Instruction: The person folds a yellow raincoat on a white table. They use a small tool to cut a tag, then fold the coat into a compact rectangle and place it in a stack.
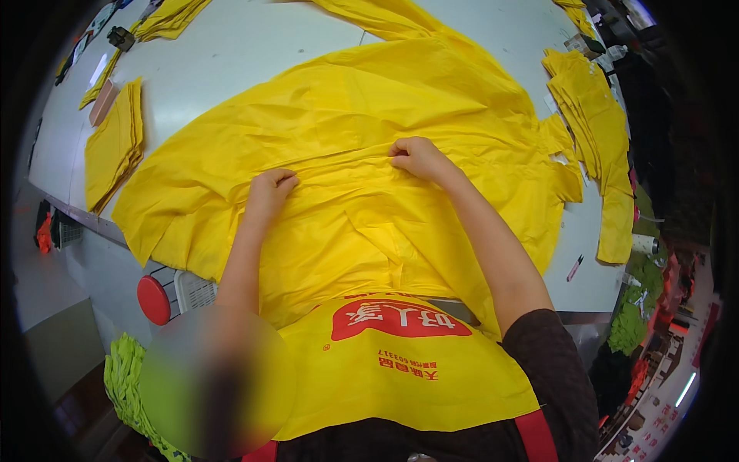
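White table [254, 48]: yellow cloth [346, 204] spread across it, overhanging its near edge. Above the table, right hand [421, 160] and left hand [269, 192] each pinch cloth (creases between). Likely straightening; next move calls for even tension.

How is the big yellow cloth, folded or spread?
Spread, but wrinkled: the big cloth fans wide across the table.

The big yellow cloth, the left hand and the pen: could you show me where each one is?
Yellow cloth [331, 96]: head view, on its upper stretch.
Left hand [268, 194]: head view, on the back of the hand.
Pen [574, 268]: head view, on the middle of its barrel.
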A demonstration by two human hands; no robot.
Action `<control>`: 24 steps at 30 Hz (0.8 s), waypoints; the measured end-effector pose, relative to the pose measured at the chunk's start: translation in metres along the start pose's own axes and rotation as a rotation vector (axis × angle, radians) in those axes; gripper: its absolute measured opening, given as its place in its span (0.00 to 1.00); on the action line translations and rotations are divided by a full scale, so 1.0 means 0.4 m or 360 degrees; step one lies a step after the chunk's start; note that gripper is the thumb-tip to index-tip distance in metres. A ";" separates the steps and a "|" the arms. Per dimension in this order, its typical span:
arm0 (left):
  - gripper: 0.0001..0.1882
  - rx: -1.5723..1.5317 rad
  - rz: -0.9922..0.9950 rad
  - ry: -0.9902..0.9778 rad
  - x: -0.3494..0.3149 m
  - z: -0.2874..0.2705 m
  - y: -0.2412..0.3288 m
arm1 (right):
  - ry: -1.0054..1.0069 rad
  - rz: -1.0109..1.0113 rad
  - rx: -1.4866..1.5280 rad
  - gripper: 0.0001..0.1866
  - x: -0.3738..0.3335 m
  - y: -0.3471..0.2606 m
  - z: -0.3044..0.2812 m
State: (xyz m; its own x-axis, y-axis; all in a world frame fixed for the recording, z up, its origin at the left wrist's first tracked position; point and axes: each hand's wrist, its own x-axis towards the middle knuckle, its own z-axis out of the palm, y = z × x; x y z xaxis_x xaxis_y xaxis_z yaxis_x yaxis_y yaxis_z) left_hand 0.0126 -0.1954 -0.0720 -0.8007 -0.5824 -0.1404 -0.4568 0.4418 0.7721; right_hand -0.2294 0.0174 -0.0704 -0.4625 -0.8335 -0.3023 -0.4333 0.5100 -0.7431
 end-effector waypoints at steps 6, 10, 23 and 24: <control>0.12 0.0128 -0.0102 -0.0165 0.027 -0.029 0.035 | -0.0132 0.0131 -0.0166 0.11 0.037 0.005 -0.007; 0.11 0.0108 -0.0331 -0.0223 0.050 -0.034 0.037 | -0.0314 0.0276 0.0094 0.08 0.053 0.013 -0.033; 0.10 0.0134 -0.0368 -0.0573 0.121 -0.067 -0.001 | -0.0424 0.0226 -0.0107 0.10 0.078 0.002 -0.053; 0.10 0.0154 -0.0399 -0.0566 0.122 -0.065 -0.002 | -0.0417 0.0260 -0.0066 0.09 0.077 0.004 -0.052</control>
State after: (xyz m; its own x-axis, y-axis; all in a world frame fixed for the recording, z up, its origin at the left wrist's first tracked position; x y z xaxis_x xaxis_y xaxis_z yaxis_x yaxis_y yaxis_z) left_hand -0.0160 -0.2419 -0.0633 -0.7363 -0.4162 -0.5334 -0.6744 0.3886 0.6278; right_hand -0.2604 -0.0031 -0.0687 -0.3159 -0.7634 -0.5634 -0.4030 0.6456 -0.6487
